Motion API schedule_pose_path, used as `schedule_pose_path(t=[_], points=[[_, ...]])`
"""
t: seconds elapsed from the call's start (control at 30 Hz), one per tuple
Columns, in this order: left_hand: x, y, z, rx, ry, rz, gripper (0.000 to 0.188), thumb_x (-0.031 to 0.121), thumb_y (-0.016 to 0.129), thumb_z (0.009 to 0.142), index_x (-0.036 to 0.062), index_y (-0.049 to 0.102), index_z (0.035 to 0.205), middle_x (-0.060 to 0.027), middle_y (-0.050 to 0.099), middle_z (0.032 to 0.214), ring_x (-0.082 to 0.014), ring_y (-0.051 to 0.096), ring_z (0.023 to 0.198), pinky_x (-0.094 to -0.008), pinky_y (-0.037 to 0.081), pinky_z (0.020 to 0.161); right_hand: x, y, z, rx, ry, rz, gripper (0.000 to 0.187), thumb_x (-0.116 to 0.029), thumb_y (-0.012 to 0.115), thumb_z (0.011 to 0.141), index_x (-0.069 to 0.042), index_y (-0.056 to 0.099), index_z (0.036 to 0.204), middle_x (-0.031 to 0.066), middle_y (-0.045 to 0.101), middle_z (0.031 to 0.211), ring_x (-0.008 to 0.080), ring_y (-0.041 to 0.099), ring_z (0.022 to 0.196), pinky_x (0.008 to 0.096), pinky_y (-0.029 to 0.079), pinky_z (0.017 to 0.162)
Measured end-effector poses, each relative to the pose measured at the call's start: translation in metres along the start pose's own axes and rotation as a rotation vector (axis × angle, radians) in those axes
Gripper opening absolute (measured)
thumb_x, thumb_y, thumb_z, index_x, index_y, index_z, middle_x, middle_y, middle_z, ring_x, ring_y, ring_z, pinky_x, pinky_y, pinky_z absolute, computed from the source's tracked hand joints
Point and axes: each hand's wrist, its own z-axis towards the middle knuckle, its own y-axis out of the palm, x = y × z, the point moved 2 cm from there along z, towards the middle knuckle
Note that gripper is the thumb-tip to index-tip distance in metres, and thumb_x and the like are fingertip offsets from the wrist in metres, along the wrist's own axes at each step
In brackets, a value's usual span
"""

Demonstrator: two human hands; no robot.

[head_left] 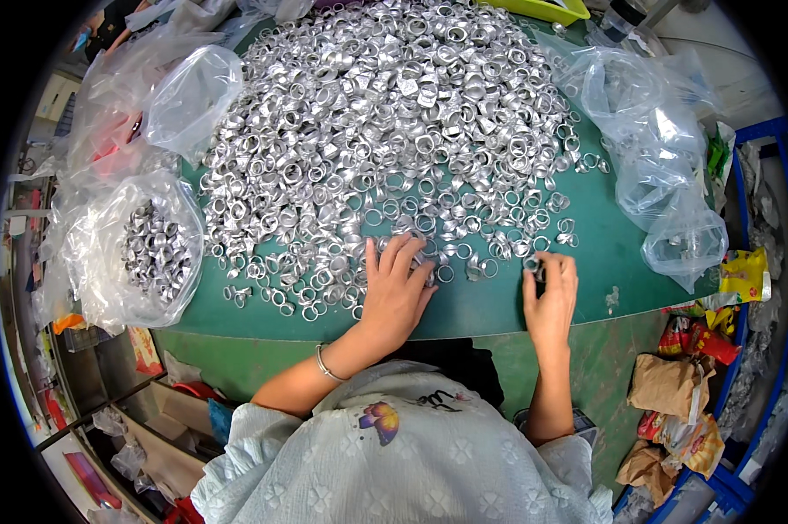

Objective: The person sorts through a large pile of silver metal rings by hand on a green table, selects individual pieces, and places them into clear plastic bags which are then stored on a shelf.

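A large heap of silver metal rings spreads over the green table. At the heap's near edge lies my left hand, palm down and fingers spread, its fingertips touching several loose rings. It has a bracelet on its wrist. Further right, at the table's front, my right hand has its thumb and fingers curled together around a silver ring, partly covered by the fingers. More loose rings lie between the two hands.
On the left, a clear plastic bag stands open with rings inside. Crumpled clear bags lie along the right edge. A yellow tray sits at the back. Blue shelving and paper bags stand beside the table.
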Motion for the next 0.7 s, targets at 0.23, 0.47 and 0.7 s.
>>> schedule_pose_path(t=[0.23, 0.47, 0.7], points=[[0.006, -0.017, 0.004, 0.119, -0.137, -0.342, 0.037, 0.006, 0.073, 0.066, 0.0066, 0.062, 0.102, -0.0085, 0.056, 0.105, -0.0267, 0.051, 0.105, -0.0411, 0.036, 0.092, -0.028, -0.002, -0.002, -0.016, 0.132, 0.523, 0.026, 0.002, 0.062, 0.075, -0.004, 0.058, 0.100, 0.0041, 0.049, 0.081, 0.0119, 0.045, 0.066, 0.0232, 0.038, 0.058], [0.009, -0.024, 0.000, 0.057, -0.248, -0.615, 0.033, 0.006, 0.071, 0.071, 0.0050, 0.061, 0.102, -0.0081, 0.062, 0.091, -0.0236, 0.058, 0.085, -0.0320, 0.041, 0.079, -0.045, 0.014, -0.007, -0.486, 0.492, 1.521, 0.025, -0.002, 0.053, 0.087, 0.000, 0.052, 0.111, -0.0009, 0.049, 0.085, 0.0064, 0.044, 0.067, 0.0200, 0.036, 0.058], [0.012, -0.029, -0.008, 0.037, -0.223, -0.395, 0.034, -0.001, 0.064, 0.075, 0.0060, 0.058, 0.108, -0.0115, 0.062, 0.084, -0.0235, 0.059, 0.072, -0.0305, 0.045, 0.064, -0.050, 0.025, -0.016, -0.401, 0.346, 1.194, 0.025, 0.000, 0.057, 0.084, -0.001, 0.054, 0.109, -0.0006, 0.050, 0.079, 0.0058, 0.044, 0.065, 0.0191, 0.035, 0.055]])
